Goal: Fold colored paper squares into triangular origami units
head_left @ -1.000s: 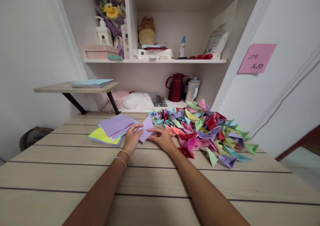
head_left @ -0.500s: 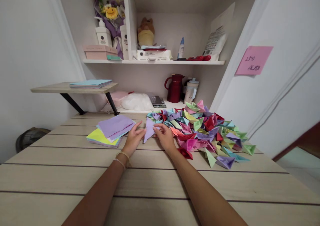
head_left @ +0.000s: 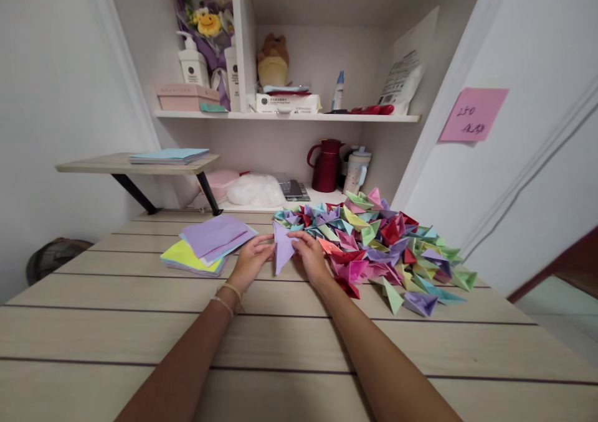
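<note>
Both my hands hold one lilac sheet of paper above the wooden table. The sheet is folded into a pointed shape that stands on edge. My left hand pinches its left side, fingers closed on it. My right hand grips its right side from above. To the left lies a stack of coloured square papers with lilac on top and yellow beneath. To the right spreads a large heap of folded paper boats in several colours, close against my right hand.
Behind the table stand a red jug and a white cup. A small side shelf carries blue sheets. The upper shelf holds bottles, boxes and a plush toy. A pink note sticks to the right wall.
The lilac sheet went from lying nearly flat between my hands to a narrow folded point standing upright. Both hands closed in toward each other around it.
</note>
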`<state>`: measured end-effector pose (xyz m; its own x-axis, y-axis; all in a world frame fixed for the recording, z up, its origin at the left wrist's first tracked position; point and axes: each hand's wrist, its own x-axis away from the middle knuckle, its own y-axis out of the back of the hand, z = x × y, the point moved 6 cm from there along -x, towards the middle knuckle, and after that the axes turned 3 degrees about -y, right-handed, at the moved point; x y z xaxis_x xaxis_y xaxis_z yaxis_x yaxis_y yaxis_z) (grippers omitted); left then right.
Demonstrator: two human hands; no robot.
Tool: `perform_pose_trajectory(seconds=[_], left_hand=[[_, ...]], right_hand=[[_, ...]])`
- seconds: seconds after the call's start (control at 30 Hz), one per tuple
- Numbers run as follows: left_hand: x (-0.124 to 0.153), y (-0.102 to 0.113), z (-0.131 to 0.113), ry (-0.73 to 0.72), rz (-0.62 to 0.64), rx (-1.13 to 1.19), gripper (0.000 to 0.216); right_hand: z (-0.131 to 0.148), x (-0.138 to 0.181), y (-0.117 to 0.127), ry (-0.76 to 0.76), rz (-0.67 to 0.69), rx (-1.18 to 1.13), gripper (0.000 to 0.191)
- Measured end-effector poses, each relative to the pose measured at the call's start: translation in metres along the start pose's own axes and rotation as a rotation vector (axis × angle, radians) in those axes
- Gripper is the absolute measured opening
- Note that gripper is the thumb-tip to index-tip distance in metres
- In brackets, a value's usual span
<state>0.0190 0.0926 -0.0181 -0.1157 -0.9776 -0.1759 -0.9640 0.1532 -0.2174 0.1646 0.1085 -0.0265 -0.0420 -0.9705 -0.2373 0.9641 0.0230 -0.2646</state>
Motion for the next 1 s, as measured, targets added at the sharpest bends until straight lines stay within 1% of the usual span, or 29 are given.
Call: perform_pose_trajectory(seconds=[0.13,0.23,0.37,0.47,0.6,0.67,0.7,0.77,0.83,0.87,0.93,1.0], left_hand=[[-0.001,0.000,0.000,-0.003,0.009,-0.005,0.046],[-0.002,0.000,0.001,-0.005,0.009,-0.016,0.045],[-0.003,0.001,0.003,-0.013,-0.007,-0.002,0.054],[-0.002,0.002,0.004,-0.022,-0.038,0.031,0.065],[0.000,0.002,0.003,-0.015,-0.063,0.034,0.070],[0.000,0.002,0.001,-0.022,-0.072,0.031,0.073],[-0.001,0.002,0.001,-0.028,-0.074,0.028,0.073],[-0.002,0.003,0.000,-0.044,-0.081,0.010,0.069],[-0.003,0.005,-0.001,-0.075,-0.096,-0.024,0.056],[-0.004,0.006,-0.001,-0.095,-0.105,-0.044,0.048],[-0.004,0.007,-0.003,-0.138,-0.114,-0.088,0.035],[-0.005,0.006,-0.005,-0.182,-0.110,-0.159,0.028]], right_hand=[[-0.001,-0.002,0.003,-0.008,-0.032,-0.029,0.020],[-0.003,-0.002,0.003,-0.016,-0.020,-0.035,0.021],[-0.001,-0.001,0.000,-0.013,0.011,-0.036,0.019],[0.002,0.001,-0.004,0.004,0.051,0.008,0.015],[0.003,0.004,-0.010,0.033,0.131,0.086,0.013],[0.004,0.006,-0.015,0.061,0.180,0.092,0.017],[0.004,0.007,-0.016,0.071,0.201,0.079,0.022],[0.003,0.008,-0.017,0.077,0.207,0.051,0.036],[-0.001,0.007,-0.013,0.064,0.157,0.069,0.050],[-0.003,0.006,-0.010,0.056,0.119,0.101,0.052],[-0.007,0.004,-0.005,0.032,0.066,0.185,0.047],[-0.009,0.002,-0.004,0.013,0.065,0.246,0.038]])
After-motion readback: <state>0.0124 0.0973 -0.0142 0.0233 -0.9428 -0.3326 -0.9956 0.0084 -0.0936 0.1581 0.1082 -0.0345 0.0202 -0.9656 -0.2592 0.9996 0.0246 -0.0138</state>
